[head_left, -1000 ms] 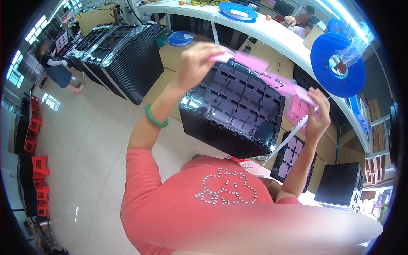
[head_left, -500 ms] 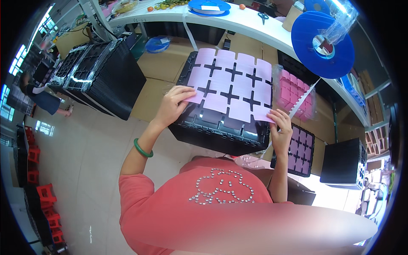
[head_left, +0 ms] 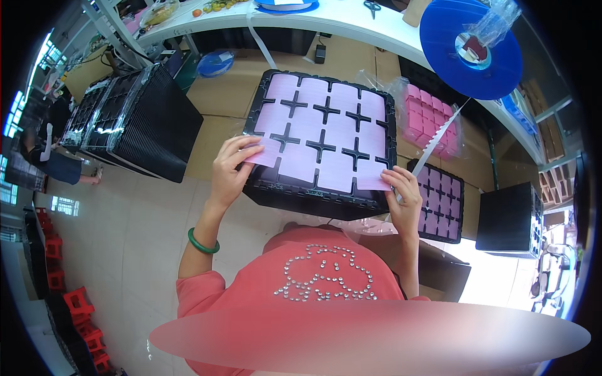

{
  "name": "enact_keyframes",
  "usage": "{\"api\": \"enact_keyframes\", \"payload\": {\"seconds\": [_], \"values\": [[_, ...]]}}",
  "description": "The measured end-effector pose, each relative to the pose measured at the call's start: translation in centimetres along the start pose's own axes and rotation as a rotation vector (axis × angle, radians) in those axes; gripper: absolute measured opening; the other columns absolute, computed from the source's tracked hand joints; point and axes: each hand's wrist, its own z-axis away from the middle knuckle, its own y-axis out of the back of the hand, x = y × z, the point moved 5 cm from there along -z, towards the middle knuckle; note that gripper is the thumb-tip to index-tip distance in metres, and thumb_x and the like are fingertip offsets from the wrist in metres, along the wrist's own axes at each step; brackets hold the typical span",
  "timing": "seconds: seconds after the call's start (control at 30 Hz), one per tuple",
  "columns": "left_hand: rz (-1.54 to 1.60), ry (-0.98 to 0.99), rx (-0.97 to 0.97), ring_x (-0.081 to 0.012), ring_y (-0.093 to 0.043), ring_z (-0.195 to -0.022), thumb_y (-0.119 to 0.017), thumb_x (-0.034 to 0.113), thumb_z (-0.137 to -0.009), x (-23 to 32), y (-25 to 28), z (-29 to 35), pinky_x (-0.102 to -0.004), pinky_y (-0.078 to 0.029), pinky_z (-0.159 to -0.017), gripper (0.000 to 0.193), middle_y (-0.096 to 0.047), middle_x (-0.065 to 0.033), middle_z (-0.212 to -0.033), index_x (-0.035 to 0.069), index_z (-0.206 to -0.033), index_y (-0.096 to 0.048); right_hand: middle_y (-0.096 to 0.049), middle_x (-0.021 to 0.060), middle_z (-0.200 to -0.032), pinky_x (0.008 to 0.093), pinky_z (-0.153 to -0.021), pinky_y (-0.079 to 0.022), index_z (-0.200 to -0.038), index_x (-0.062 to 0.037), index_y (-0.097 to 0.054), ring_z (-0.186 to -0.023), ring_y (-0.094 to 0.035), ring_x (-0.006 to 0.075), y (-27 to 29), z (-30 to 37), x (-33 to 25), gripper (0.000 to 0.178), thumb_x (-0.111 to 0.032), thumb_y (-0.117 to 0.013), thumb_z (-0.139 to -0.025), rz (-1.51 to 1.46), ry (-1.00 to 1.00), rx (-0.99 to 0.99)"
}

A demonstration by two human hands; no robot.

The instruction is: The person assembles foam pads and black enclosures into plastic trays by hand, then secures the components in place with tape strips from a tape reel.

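Observation:
A pale pink sheet with cross-shaped cutouts (head_left: 338, 131) lies over the top of a stack of black plastic trays (head_left: 313, 205) in front of me. Black dividers show through the cutouts, and the tray's rim is visible around the sheet. My left hand (head_left: 232, 169) pinches the sheet's near left corner between thumb and fingers. At the near right corner, my right hand (head_left: 404, 195) grips the sheet the same way. A green bangle (head_left: 202, 242) circles my left wrist.
A tall stack of wrapped black trays (head_left: 150, 125) stands left. Pink blocks in clear plastic (head_left: 431, 119) lie to the right, near another pink-filled tray (head_left: 439, 200). Beyond is a white shelf (head_left: 351, 31) with a large blue reel (head_left: 439, 44). An open cardboard box (head_left: 442, 276) sits right.
The pink sheet has come down and back toward me, settling between the tray's rims with the dividers in its cutouts. Both hands still hold its near corners. The view has shifted slightly.

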Motion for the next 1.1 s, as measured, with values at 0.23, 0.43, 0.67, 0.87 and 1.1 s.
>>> {"api": "enact_keyframes", "payload": {"seconds": [0.23,0.43,0.67,0.87,1.1], "values": [[-0.076,0.004,-0.145,-0.0309,-0.055,-0.122,-0.059,0.0,-0.078,0.4,0.4,0.9,-0.0422,-0.041,-0.105,0.033,-0.066,-0.0088,-0.124,0.006,-0.108,-0.073,-0.07,0.0064,-0.114,0.0394,-0.101,-0.045,-0.102,-0.0049,-0.071,-0.118,-0.057,0.0293,0.5,0.3,-1.1,0.031,0.008,-0.056,-0.078,-0.002,0.046,-0.105],[-0.129,-0.037,-0.282,-0.0332,-0.051,-0.128,-0.056,0.008,-0.079,0.0,2.8,-0.5,-0.046,-0.035,-0.11,0.035,-0.061,-0.0118,-0.131,0.003,-0.11,-0.071,-0.07,0.0133,-0.111,0.0361,-0.099,-0.047,-0.105,-0.0034,-0.072,-0.116,-0.061,0.0294,3.5,-1.8,0.7,0.036,0.01,-0.048,-0.082,-0.186,-0.059,-0.061],[-0.369,-0.284,-0.197,-0.0299,-0.052,-0.123,-0.051,0.002,-0.085,-3.8,-5.8,-10.5,-0.0434,-0.038,-0.106,0.039,-0.062,-0.0106,-0.125,0.007,-0.121,-0.065,-0.066,0.0164,-0.121,0.0398,-0.105,-0.043,-0.12,-0.0045,-0.066,-0.122,-0.057,0.0333,-3.2,-13.2,6.1,0.034,-0.001,-0.051,-0.09,0.077,0.152,-0.033],[-0.787,-0.25,-0.381,-0.0257,-0.058,-0.11,-0.056,0.013,-0.086,-8.3,-10.0,-14.1,-0.0462,-0.039,-0.104,0.022,-0.066,-0.0076,-0.102,0.012,-0.096,-0.076,-0.063,0.0092,-0.13,0.0414,-0.111,-0.037,-0.12,-0.0071,-0.067,-0.13,-0.05,0.0299,-6.6,-15.4,7.2,0.039,-0.003,-0.049,-0.086,0.39,0.239,-0.184],[-0.688,-0.431,-0.245,-0.0258,-0.057,-0.113,-0.055,0.015,-0.087,-7.3,-8.9,-12.6,-0.0506,-0.033,-0.111,0.022,-0.067,-0.0073,-0.102,0.012,-0.091,-0.076,-0.065,0.0058,-0.128,0.0489,-0.115,-0.029,-0.117,-0.0102,-0.069,-0.132,-0.048,0.0286,-6.2,-13.8,7.8,0.038,-0.006,-0.049,-0.085,0.589,0.231,-0.099]]}}
